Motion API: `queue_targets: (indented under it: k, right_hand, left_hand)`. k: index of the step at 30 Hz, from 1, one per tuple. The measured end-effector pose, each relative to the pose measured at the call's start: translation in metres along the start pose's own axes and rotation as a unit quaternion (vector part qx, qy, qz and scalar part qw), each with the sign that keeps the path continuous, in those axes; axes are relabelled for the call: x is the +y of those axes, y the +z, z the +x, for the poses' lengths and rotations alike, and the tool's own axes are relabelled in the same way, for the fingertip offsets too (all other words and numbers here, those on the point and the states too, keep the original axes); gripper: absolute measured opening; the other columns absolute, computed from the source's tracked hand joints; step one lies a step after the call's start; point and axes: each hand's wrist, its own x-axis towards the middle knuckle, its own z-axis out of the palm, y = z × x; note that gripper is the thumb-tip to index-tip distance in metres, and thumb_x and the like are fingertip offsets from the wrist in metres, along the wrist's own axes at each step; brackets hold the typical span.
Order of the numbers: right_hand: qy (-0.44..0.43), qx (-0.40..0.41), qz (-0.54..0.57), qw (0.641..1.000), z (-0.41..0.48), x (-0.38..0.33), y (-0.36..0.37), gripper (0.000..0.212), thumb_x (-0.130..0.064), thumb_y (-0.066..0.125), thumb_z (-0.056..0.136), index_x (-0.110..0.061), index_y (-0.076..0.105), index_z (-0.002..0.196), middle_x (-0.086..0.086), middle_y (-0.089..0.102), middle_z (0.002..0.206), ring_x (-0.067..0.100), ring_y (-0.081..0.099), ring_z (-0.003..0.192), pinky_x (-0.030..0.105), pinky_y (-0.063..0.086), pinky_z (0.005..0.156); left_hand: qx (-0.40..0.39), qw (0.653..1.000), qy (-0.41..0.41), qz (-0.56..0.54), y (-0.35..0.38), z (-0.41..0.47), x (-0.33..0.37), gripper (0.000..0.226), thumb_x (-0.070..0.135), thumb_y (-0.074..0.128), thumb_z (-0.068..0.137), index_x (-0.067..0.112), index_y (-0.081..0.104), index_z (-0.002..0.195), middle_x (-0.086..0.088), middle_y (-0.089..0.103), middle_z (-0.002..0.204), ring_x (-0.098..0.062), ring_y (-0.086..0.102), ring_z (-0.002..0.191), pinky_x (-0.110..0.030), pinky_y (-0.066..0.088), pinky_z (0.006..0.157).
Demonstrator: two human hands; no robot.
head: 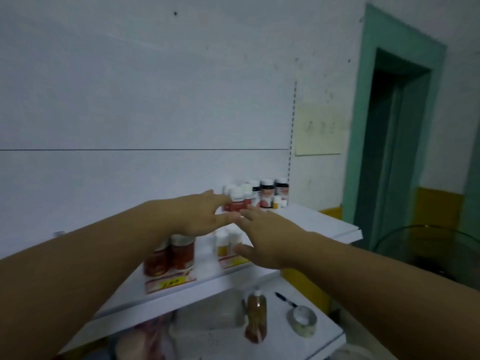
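The left hand (197, 216) reaches over the shelf (327, 224) with its fingers stretched out and loose, grasping nothing. Its fingertips lie at the left flank of the red-labelled bottle (236, 202). The frame is smeared there, so whether they touch it cannot be told. That bottle stands upright at the front of a tight cluster near the back wall.

Below the left wrist stand two red jars (182, 253) at the shelf's front edge. A dropped forearm could sweep them off, probably onto the lower shelf, where a brown bottle (256, 317) stands.

Just right of them, under both hands, are the yellow-labelled bottles (225, 246), which are light-looking and easy to knock.

The right hand (270, 237) is released too, with fingers spread and the palm facing down just right of the red-labelled bottle.

Behind and right of it stand the dark-capped bottles (267, 194), packed close to the cluster. The likeliest slip is a sideways nudge. If either hand closes from one side only, the red-labelled bottle would probably tip into its neighbours and topple the row. A pinch on the cap alone might slide off.
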Motion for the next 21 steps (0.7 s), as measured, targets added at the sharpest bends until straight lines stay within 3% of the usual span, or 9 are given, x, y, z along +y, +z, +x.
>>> queue_targets:
  k: [3, 7, 12, 18, 21]
  right_hand:
    - [0.031, -0.022, 0.023, 0.999, -0.001, 0.044, 0.021, 0.069, -0.049, 0.042, 0.092, -0.017, 0.019, 0.149, 0.010, 0.027, 0.154, 0.027, 0.022, 0.141, 0.043, 0.026, 0.113]
    - [0.077, -0.068, 0.035, 0.994, 0.012, 0.095, 0.050, 0.070, -0.049, 0.043, 0.093, -0.019, 0.017, 0.150, 0.007, 0.019, 0.158, 0.025, 0.017, 0.145, 0.042, 0.023, 0.116]
    - [0.151, -0.123, 0.026, 0.981, 0.029, 0.180, 0.073, 0.066, -0.047, 0.043, 0.093, -0.018, 0.023, 0.149, 0.008, 0.028, 0.155, 0.025, 0.025, 0.141, 0.040, 0.026, 0.114]
    - [0.176, -0.144, 0.048, 0.973, 0.038, 0.260, 0.109, 0.063, -0.048, 0.042, 0.094, -0.023, 0.023, 0.148, 0.001, 0.029, 0.154, 0.021, 0.030, 0.139, 0.035, 0.027, 0.112]
    - [0.158, -0.145, 0.060, 0.975, 0.057, 0.292, 0.129, 0.065, -0.048, 0.043, 0.093, -0.024, 0.021, 0.149, 0.000, 0.025, 0.156, 0.021, 0.027, 0.141, 0.036, 0.027, 0.113]
  left_hand:
    - [-0.005, 0.999, 0.033, -0.027, 0.020, 0.052, 0.020, 0.065, 0.059, 0.030, 0.092, 0.024, 0.028, 0.146, -0.004, 0.031, 0.154, -0.022, 0.031, 0.140, -0.035, 0.026, 0.112]
    - [0.036, 0.992, 0.013, -0.123, 0.065, 0.147, 0.039, 0.060, 0.051, 0.041, 0.093, 0.022, 0.031, 0.145, -0.004, 0.036, 0.152, -0.024, 0.041, 0.134, -0.036, 0.033, 0.110]
    - [0.070, 0.939, -0.054, -0.332, 0.124, 0.252, 0.087, 0.048, 0.028, 0.046, 0.092, 0.016, 0.041, 0.138, -0.009, 0.047, 0.143, -0.025, 0.048, 0.126, -0.033, 0.039, 0.103]
    - [0.110, 0.896, -0.129, -0.411, 0.168, 0.346, 0.094, 0.046, 0.017, 0.052, 0.086, 0.012, 0.045, 0.131, -0.012, 0.056, 0.131, -0.029, 0.054, 0.117, -0.031, 0.043, 0.095]
    - [0.168, 0.873, -0.168, -0.426, 0.176, 0.382, 0.078, 0.038, 0.009, 0.055, 0.082, 0.010, 0.051, 0.119, -0.014, 0.061, 0.116, -0.033, 0.059, 0.104, -0.033, 0.048, 0.086]
